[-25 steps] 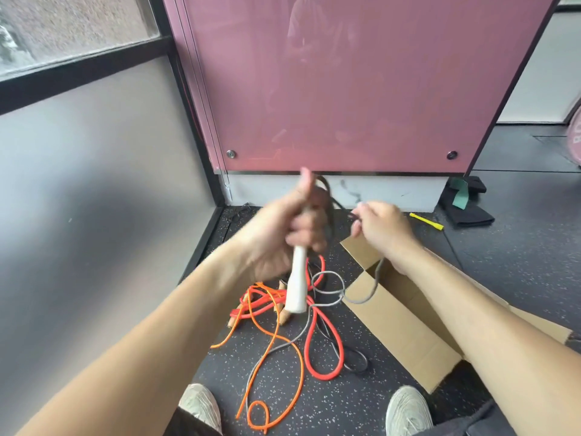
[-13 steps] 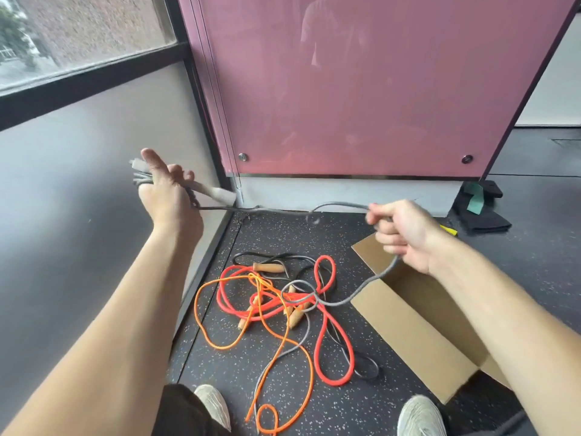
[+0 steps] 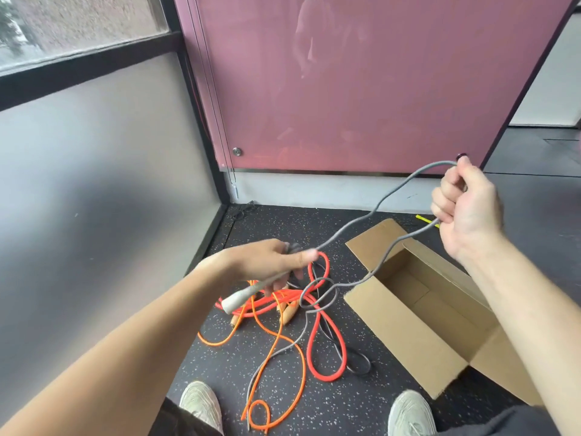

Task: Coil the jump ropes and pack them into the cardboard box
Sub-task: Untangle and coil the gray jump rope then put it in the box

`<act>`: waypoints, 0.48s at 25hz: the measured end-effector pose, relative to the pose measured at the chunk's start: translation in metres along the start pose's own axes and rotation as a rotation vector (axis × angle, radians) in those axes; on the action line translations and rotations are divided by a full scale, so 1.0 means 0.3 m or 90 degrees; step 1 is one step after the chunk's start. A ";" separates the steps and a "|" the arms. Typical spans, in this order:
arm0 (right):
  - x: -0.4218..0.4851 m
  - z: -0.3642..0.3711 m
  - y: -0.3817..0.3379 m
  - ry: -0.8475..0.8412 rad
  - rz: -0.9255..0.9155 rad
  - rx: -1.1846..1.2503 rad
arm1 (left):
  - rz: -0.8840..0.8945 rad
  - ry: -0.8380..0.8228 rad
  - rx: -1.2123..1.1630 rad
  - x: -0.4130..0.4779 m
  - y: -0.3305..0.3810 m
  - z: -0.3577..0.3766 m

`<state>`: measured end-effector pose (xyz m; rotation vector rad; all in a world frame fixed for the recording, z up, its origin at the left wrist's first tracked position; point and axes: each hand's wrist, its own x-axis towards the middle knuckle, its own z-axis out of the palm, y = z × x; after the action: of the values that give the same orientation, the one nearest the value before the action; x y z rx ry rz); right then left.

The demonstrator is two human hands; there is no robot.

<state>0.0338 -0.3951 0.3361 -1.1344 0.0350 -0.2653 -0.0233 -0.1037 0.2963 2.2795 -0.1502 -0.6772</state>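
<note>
**Grey rope gathered loop by loop**

The left hand (image 3: 267,261) is closed round the handle (image 3: 242,297) of the grey rope (image 3: 375,210), with the pale butt pointing to 7 o'clock. I judge that it acts as the anchor on which the coils collect. From there the rope climbs slack toward 2 o'clock to the right hand (image 3: 465,209), whose fingers curl round it. A second strand drops from that hand back toward 7 o'clock. That looks like the next loop being measured out.

The strand ends in the tangle on the floor (image 3: 220,366), crossing the red rope (image 3: 327,344) and the orange rope (image 3: 278,347) just below the left hand. The box (image 3: 399,332) stands open at 4 o'clock, near the right arm.

Half a second ago the left hand was flung out to 10 o'clock with the rope taut. Now it is back at centre, the right hand is higher, and the rope sags.
</note>
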 end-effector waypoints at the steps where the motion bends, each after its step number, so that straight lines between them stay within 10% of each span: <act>1: 0.013 -0.005 0.008 0.044 -0.015 -0.007 | 0.029 -0.070 -0.045 -0.016 0.042 0.029; 7: 0.060 -0.057 0.098 0.164 0.053 -0.434 | 0.352 -0.370 -0.730 -0.103 0.256 0.065; 12: -0.107 0.095 0.121 -0.253 -0.003 -0.765 | 0.546 0.193 -1.104 -0.065 0.202 -0.132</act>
<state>0.0142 -0.3480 0.3121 -2.3651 -0.1863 0.0148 -0.0141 -0.1166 0.3695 0.4782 -0.2315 0.1182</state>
